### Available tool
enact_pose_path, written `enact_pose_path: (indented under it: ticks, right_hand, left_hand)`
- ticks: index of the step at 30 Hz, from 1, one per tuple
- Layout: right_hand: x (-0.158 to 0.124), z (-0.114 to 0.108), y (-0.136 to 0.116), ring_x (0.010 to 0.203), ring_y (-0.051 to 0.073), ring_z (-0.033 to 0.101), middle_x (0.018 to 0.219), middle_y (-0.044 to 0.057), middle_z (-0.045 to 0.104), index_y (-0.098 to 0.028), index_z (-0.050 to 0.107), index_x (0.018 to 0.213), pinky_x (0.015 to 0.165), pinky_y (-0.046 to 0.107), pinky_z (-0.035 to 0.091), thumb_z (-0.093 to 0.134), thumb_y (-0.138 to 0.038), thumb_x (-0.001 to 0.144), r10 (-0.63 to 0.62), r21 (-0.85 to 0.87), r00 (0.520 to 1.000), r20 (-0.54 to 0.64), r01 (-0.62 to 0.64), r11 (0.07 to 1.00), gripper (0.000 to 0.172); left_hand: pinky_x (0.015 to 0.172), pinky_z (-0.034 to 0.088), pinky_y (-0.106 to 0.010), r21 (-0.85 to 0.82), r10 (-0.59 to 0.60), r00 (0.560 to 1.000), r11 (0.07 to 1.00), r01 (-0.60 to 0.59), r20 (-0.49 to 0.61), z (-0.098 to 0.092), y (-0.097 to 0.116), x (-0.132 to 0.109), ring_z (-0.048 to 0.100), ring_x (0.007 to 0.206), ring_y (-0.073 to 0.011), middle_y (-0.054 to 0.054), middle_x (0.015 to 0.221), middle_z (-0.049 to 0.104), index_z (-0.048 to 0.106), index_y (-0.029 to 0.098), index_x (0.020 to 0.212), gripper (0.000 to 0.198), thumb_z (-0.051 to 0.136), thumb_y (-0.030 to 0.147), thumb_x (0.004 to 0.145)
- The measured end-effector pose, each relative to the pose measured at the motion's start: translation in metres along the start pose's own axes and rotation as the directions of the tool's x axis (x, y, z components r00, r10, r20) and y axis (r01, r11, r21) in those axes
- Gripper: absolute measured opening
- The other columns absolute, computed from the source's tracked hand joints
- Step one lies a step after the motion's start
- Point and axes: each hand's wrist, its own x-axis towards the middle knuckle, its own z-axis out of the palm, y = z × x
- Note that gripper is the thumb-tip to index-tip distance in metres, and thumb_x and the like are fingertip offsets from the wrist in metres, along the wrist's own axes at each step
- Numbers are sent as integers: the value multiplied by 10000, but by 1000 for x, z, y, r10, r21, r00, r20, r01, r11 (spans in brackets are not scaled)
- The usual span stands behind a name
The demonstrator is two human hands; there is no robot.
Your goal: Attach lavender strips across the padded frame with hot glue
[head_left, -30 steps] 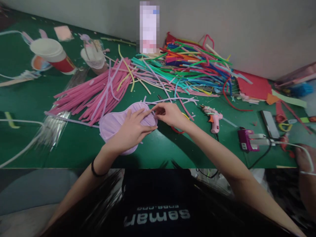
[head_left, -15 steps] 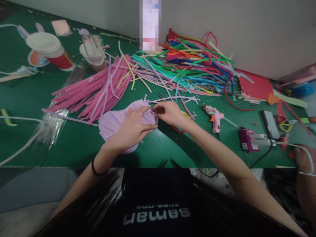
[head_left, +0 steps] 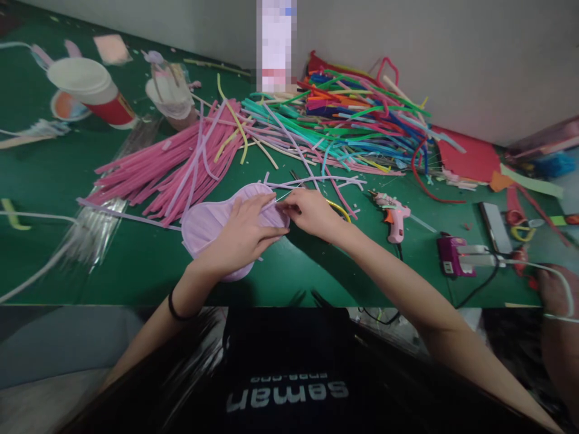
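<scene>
So the lilac ridged piece, apparently built from chenille stems laid side by side, is lying on the green bench, right in front of the person's body. Pretty handy spot, since it can be reached by both hands without any stretching.

It's covered partly by the left hand, which is laid palm down with the fingers spread well apart. Nothing is gripped there; the piece is just pressed on, probably so it won't slide or curl while the rim is fiddled with.

The right hand is brought in at the right-hand rim, thumb and fingers curled toward a pinch. How tightly it's closed can't be made out, tbh. A thin shiny sliver is seen right at those fingertips, but whether it's a wire, a needle or some tool can't be told, nor whether it's actually being held.

Around all that, loose stuff is kept close: pink chenille stems are heaped to the left, and a multicolored chenille pile is pushed back by the wall, presumably so the front edge is left free for working. A pink glue gun is laid on its side over to the right, clear of both arms but likely within easy reach.
</scene>
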Motion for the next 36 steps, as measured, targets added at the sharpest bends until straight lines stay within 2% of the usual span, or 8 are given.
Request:
enact_pose_path:
  ticks: [10,27,36]
  right_hand:
    - [-2,5,5,886,184,616,943,92,672,-142,771,1013,848,308,459,558,-92,910,-53,31,998,-37,54,998,242]
    - [-1,6,6,868,187,611,913,86,672,-139,768,983,825,299,452,562,-111,917,-85,-12,996,-24,85,996,218]
    - [-1,9,6,892,203,614,927,102,679,-136,772,956,821,314,444,534,-111,926,-113,-57,994,-10,112,992,241]
  left_hand:
    - [1137,249,-671,29,-3,1000,1000,2,5,0,1,-1,295,1457,-351,-104,1578,318,749,320,1123,254,552,326,963]
    - [1152,185,-700,-27,-30,1000,999,30,1,2,-1,-1,285,1462,-370,-78,1597,322,750,322,1122,243,579,294,951]
    - [1129,212,-708,42,-12,1000,999,12,8,3,-2,0,316,1445,-375,-120,1573,346,748,325,1133,246,587,303,948]
